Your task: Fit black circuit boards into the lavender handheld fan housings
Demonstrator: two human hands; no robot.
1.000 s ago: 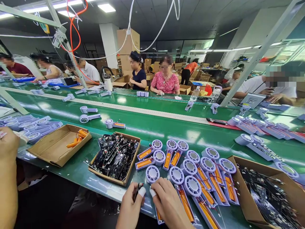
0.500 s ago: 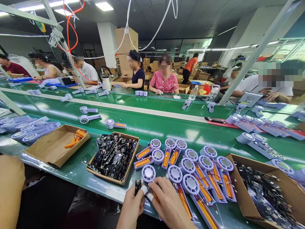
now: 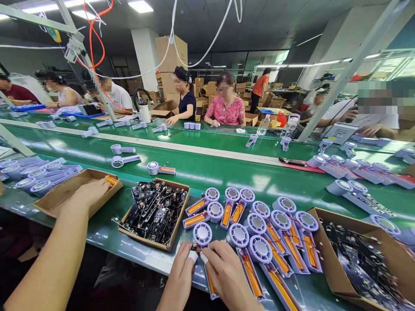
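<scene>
Black circuit board, mostly hidden, sits pinched in the curled fingers of the left hand above the near edge of the green conveyor belt. Right hand, half closed, grips the orange-battery handle of a lilac fan.

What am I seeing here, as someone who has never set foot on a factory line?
This is one view from a camera on a worker's head, looking down at their own hands. The left hand pinches a small black board, with the right hand right beside it. On the green bench lie what look like small fans with orange batteries in their handles, a tray of black boards and a box of similar boards. The arm from the left is a co-worker's, whose hand is at a tray of orange batteries.
</scene>
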